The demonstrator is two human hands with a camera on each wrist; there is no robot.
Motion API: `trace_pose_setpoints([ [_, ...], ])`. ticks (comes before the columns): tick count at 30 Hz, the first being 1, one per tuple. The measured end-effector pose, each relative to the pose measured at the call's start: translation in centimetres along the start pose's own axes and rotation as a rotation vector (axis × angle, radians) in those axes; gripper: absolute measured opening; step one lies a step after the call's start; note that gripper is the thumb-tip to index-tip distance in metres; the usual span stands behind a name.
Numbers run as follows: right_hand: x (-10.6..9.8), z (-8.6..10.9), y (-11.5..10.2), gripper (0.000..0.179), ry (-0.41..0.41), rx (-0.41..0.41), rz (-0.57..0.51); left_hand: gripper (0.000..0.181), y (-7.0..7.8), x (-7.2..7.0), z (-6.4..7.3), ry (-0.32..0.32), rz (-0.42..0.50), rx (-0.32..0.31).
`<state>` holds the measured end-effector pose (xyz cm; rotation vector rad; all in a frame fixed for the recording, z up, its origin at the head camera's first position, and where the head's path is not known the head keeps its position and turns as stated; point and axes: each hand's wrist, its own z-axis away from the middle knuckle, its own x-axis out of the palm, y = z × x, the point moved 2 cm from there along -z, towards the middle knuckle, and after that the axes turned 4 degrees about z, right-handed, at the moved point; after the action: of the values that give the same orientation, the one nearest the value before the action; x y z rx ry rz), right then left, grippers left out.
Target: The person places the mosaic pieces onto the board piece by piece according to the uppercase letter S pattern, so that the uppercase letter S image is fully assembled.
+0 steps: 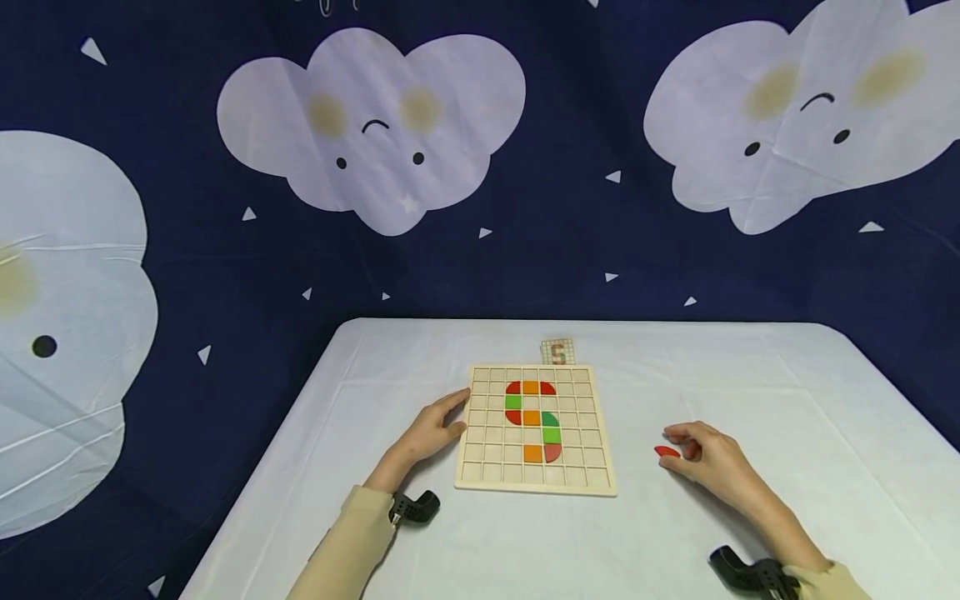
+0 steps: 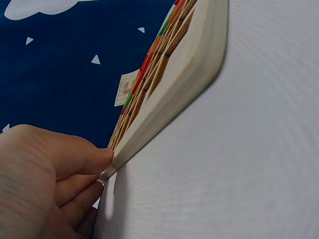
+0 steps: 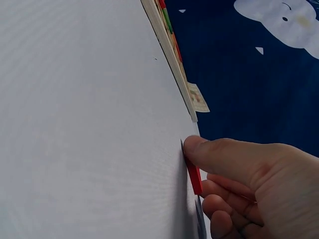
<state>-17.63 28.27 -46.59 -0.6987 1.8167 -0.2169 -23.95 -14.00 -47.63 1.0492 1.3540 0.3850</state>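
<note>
A square wooden grid board point(image 1: 487, 472) lies flat on the white table. Coloured pieces in its cells form an S-like shape: red quarter-rounds point(image 1: 513, 417), orange squares point(image 1: 533, 454) and green pieces point(image 1: 551, 435). Along the board's left edge rests my left hand point(image 1: 427, 430), thumb and fingertips touching the side; the left wrist view shows the thumb point(image 2: 99, 159) at the wooden rim. To the right of the board, my right hand point(image 1: 708, 457) pinches a red piece point(image 1: 665, 451) between thumb and fingers, low over the table. From the right wrist it appears edge-on as a red block point(image 3: 194, 177).
Behind the board's far edge lies a small pattern card point(image 1: 558, 351) printed with a similar S on a grid. Dark blue cloth point(image 1: 570, 275) with clouds hangs behind the white table point(image 1: 787, 392). Black camera mounts point(image 1: 417, 507) sit on both wrists.
</note>
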Motion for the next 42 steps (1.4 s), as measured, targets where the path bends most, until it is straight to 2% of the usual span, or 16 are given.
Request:
trace_pose_setpoints([
  [9,0.2,0.0,0.1,0.035,0.024,-0.034,-0.012,0.057,0.1,0.0,0.0,-0.003,0.004,0.001],
  [18,0.4,0.1,0.1,0.036,0.007,-0.073,-0.038,0.057,0.0,0.0,0.0,-0.005,0.008,0.012],
  [23,0.5,0.2,0.0,0.036,0.009,-0.045,-0.027,0.057,-0.1,0.0,0.1,-0.003,0.016,0.017],
  [28,0.5,0.2,0.1,0.037,0.105,0.014,0.041,0.057,-0.1,0.1,0.2,-0.01,0.009,0.012],
  [31,0.7,0.1,0.1,0.038,0.122,0.03,0.054,0.057,0.0,0.1,0.2,-0.013,0.004,0.01],
  [36,1.0,0.0,-0.1,0.041,0.094,0.015,0.048,0.057,0.2,-0.1,0.1,-0.002,0.013,0.013],
  [42,1.2,0.1,-0.4,0.038,0.099,-0.034,0.065,0.057,0.0,0.0,0.1,-0.011,0.006,-0.001],
])
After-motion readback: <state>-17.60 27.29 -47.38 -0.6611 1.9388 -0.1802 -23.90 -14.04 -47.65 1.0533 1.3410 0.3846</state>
